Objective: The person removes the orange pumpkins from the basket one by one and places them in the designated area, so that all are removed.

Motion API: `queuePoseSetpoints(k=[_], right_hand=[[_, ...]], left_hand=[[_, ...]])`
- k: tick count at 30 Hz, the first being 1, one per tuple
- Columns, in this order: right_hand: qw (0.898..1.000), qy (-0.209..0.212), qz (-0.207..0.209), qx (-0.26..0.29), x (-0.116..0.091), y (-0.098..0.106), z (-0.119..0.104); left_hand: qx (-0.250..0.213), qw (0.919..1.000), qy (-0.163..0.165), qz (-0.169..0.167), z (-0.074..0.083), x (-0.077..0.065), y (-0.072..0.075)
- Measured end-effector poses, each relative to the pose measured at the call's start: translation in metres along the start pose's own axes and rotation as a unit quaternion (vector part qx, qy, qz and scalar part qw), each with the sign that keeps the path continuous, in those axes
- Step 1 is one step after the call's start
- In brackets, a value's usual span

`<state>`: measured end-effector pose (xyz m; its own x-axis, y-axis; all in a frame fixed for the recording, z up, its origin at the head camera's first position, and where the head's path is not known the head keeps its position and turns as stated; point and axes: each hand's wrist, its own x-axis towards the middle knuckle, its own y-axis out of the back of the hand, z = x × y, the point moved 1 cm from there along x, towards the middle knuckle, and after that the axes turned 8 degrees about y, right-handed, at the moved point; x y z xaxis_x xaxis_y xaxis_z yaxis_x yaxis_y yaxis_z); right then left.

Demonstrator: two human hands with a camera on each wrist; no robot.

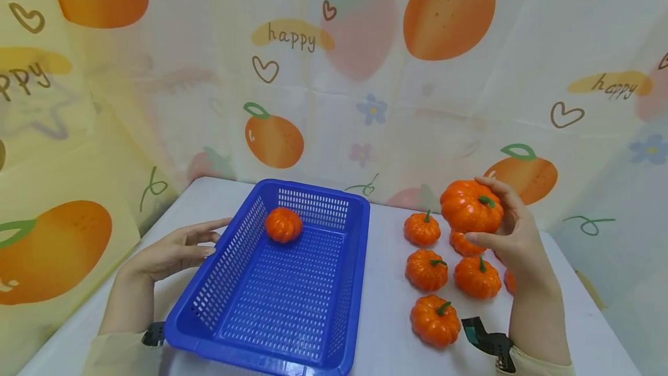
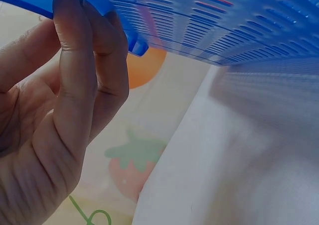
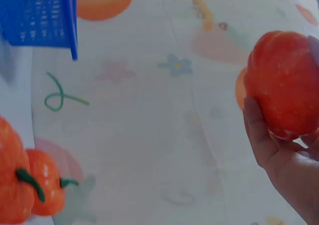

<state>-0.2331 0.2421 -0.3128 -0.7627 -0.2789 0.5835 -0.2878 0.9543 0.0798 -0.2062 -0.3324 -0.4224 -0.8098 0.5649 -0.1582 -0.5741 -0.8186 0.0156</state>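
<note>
My right hand [image 1: 516, 237] holds an orange toy pumpkin [image 1: 469, 206] with a green stem, raised over the others. In the right wrist view the fingers curve around the held pumpkin [image 3: 284, 85]. My left hand [image 1: 174, 251] is at the left side of a blue plastic basket [image 1: 360, 271], its loosely bent fingers right at the rim. From the left wrist view, the fingertips [image 2: 67, 8] meet the rim from outside and below. One pumpkin [image 1: 284, 225] lies inside the basket, near its far left corner.
Several more pumpkins [image 1: 435, 321] stand on the white table [image 1: 386, 306], right of the basket; some are partly hidden behind my right hand. A printed fruit-pattern cloth [image 1: 313, 91] hangs behind the table and along its left side.
</note>
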Motion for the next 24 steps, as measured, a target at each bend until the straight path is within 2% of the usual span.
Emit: queuePoseSetpoints(k=[8, 14, 20, 24], right_hand=[[0.998, -0.019, -0.042, -0.046, -0.023, 0.037, 0.011], [0.989, -0.067, -0.082, -0.106, -0.040, 0.062, 0.023], [0.980, -0.096, -0.149, -0.091, -0.058, 0.086, 0.038], [0.967, -0.124, -0.210, -0.079, -0.066, 0.098, 0.047]], left_hand=[[-0.003, 1.0000, 0.006, 0.007, 0.000, 0.000, 0.000], [0.001, 0.9999, 0.005, 0.009, 0.000, 0.000, 0.000], [0.001, 0.9999, 0.010, 0.011, 0.000, 0.001, 0.000], [0.002, 0.9999, 0.011, 0.013, 0.000, 0.000, 0.000]])
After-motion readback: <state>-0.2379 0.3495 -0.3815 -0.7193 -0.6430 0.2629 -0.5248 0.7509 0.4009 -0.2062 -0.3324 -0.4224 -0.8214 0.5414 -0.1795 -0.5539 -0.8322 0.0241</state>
